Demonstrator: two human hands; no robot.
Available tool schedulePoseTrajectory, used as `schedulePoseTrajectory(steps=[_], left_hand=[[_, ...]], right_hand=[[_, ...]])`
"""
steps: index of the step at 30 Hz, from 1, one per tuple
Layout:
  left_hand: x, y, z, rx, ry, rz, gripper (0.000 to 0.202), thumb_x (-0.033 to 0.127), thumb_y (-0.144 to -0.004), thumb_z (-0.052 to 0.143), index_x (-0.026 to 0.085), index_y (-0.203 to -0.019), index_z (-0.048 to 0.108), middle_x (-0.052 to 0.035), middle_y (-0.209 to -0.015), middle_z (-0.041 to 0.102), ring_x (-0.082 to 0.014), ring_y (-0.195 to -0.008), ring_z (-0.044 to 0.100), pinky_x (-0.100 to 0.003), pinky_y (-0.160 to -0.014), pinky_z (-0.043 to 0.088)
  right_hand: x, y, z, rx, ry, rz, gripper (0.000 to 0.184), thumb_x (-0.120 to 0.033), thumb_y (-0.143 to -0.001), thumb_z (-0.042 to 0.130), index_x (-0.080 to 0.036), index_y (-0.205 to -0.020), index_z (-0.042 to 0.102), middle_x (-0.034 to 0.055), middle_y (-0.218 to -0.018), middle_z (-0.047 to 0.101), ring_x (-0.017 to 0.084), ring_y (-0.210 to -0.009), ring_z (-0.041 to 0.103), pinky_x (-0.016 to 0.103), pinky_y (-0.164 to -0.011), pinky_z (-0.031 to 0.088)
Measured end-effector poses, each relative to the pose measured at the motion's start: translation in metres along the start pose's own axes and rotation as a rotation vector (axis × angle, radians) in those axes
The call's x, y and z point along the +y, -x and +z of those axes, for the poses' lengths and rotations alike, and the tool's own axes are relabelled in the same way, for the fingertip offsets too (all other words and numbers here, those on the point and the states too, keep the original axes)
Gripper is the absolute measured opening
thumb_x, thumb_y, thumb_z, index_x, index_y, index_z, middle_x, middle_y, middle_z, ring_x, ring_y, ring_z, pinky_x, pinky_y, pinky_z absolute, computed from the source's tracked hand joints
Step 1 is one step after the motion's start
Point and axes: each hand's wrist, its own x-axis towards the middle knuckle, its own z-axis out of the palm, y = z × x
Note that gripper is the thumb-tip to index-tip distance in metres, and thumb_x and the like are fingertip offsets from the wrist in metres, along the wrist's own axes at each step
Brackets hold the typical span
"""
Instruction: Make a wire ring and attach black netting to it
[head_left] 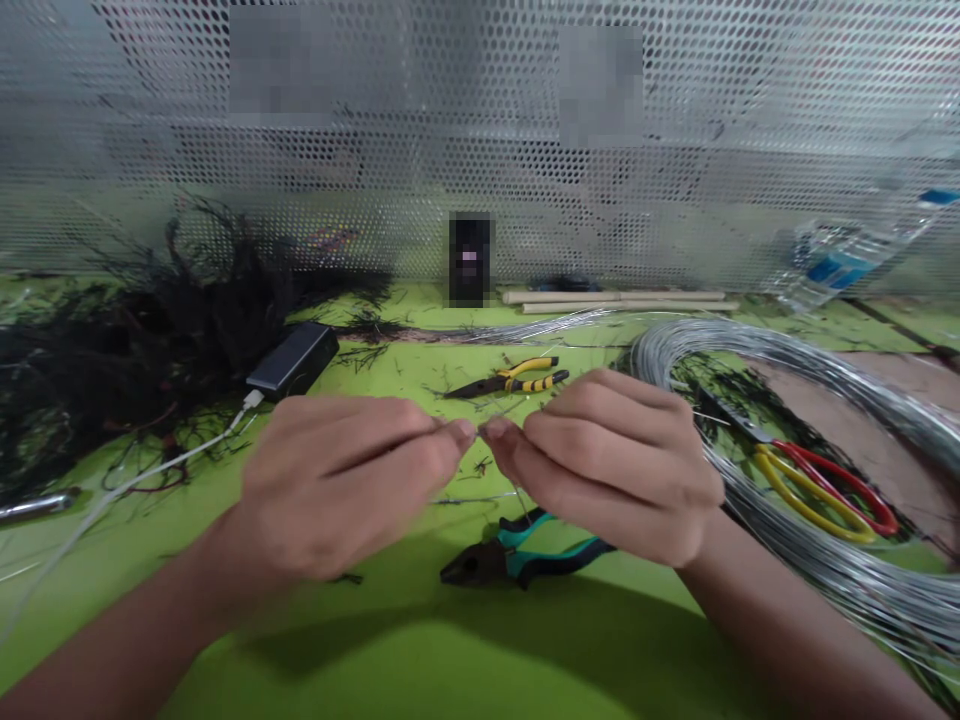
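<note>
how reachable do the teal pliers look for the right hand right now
Probably yes: the teal pliers lie near the right hand, with no bulky thing seen between, though that hand looks shut in a pinch, its contents unclear.

No lettering, number or sign is legible. The clear bottle bears a blue label; any print on it is too blurred to read. Two patches on the perforated panel and the dark upright object behind the bench are pixelated and unreadable.
</note>
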Motion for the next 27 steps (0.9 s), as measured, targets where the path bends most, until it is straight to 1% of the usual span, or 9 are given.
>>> schedulePoseTrajectory(steps=[3, 6, 9, 11, 14, 18, 22, 25, 27], left_hand=[[0.007, -0.006, 0.002, -0.054, 0.003, 0.014, 0.014, 0.013, -0.094, 0.068, 0.026, -0.091, 0.065, 0.0058, -0.074, 0.072, -0.0093, -0.059, 0.066, -0.026, -0.053, 0.048], [0.012, -0.01, 0.003, -0.135, 0.153, -0.127, 0.011, 0.017, -0.092, 0.066, 0.025, -0.1, 0.065, 0.0073, -0.071, 0.07, -0.0073, -0.052, 0.061, -0.022, -0.05, 0.048], [0.014, -0.01, 0.002, -0.127, 0.19, -0.201, 0.008, 0.021, -0.095, 0.067, 0.026, -0.1, 0.069, 0.0095, -0.068, 0.07, -0.0058, -0.05, 0.06, -0.019, -0.048, 0.046], [0.015, -0.009, 0.002, -0.082, 0.158, -0.221, 0.004, 0.024, -0.096, 0.07, 0.027, -0.097, 0.071, 0.0102, -0.069, 0.072, -0.0043, -0.05, 0.06, -0.017, -0.045, 0.043], [0.016, -0.009, 0.001, -0.049, 0.152, -0.266, 0.001, 0.024, -0.093, 0.073, 0.025, -0.093, 0.072, 0.011, -0.06, 0.067, -0.003, -0.043, 0.051, -0.016, -0.037, 0.033], [0.017, -0.01, -0.001, -0.1, 0.214, -0.297, 0.005, 0.02, -0.091, 0.071, 0.024, -0.088, 0.072, 0.0114, -0.056, 0.064, -0.0032, -0.041, 0.048, -0.014, -0.035, 0.031], [0.017, -0.01, -0.004, -0.144, 0.227, -0.312, 0.008, 0.024, -0.094, 0.07, 0.026, -0.087, 0.072, 0.011, -0.058, 0.066, -0.0054, -0.042, 0.051, -0.016, -0.038, 0.036], [0.015, -0.01, -0.006, -0.174, 0.264, -0.339, 0.01, 0.024, -0.095, 0.068, 0.026, -0.086, 0.072, 0.0103, -0.062, 0.067, -0.0064, -0.045, 0.053, -0.018, -0.039, 0.038], [0.014, -0.01, -0.007, -0.186, 0.297, -0.345, 0.011, 0.021, -0.094, 0.068, 0.026, -0.084, 0.071, 0.0102, -0.06, 0.065, -0.0064, -0.046, 0.051, -0.018, -0.04, 0.036]], right_hand=[[-0.002, 0.002, -0.004, -0.02, 0.062, -0.07, 0.034, -0.003, -0.085, 0.078, -0.021, -0.06, 0.066, -0.0028, -0.064, 0.065, 0.012, -0.054, 0.052, 0.033, -0.044, 0.044], [-0.005, 0.002, -0.008, -0.051, 0.025, -0.071, 0.034, -0.007, -0.089, 0.074, -0.022, -0.061, 0.063, -0.0008, -0.07, 0.064, 0.014, -0.058, 0.054, 0.036, -0.046, 0.043], [-0.006, 0.002, -0.009, -0.096, -0.042, 0.025, 0.023, -0.006, -0.087, 0.076, -0.019, -0.07, 0.068, 0.0006, -0.071, 0.066, 0.015, -0.061, 0.06, 0.036, -0.05, 0.047], [-0.005, 0.002, -0.007, -0.067, -0.077, 0.094, 0.014, -0.005, -0.086, 0.077, -0.017, -0.081, 0.072, 0.0007, -0.072, 0.068, 0.015, -0.062, 0.061, 0.035, -0.052, 0.051], [-0.003, 0.004, -0.004, -0.017, -0.129, 0.171, 0.013, -0.006, -0.086, 0.078, -0.017, -0.089, 0.072, 0.0002, -0.073, 0.071, 0.015, -0.062, 0.062, 0.033, -0.056, 0.054], [-0.001, 0.005, -0.003, -0.032, -0.143, 0.157, 0.013, -0.008, -0.085, 0.081, -0.016, -0.093, 0.073, 0.0015, -0.073, 0.073, 0.016, -0.062, 0.064, 0.034, -0.058, 0.055], [-0.002, 0.002, -0.003, -0.036, -0.176, 0.153, 0.012, -0.008, -0.087, 0.078, -0.016, -0.094, 0.074, 0.0029, -0.074, 0.074, 0.016, -0.062, 0.064, 0.033, -0.057, 0.054], [-0.005, -0.002, -0.005, -0.042, -0.293, 0.252, 0.008, -0.007, -0.092, 0.072, -0.015, -0.093, 0.074, 0.0054, -0.079, 0.075, 0.015, -0.066, 0.065, 0.031, -0.06, 0.054], [-0.007, -0.005, -0.007, -0.085, -0.401, 0.37, 0.008, -0.009, -0.096, 0.07, -0.014, -0.094, 0.074, 0.006, -0.083, 0.075, 0.015, -0.071, 0.066, 0.029, -0.064, 0.054]])
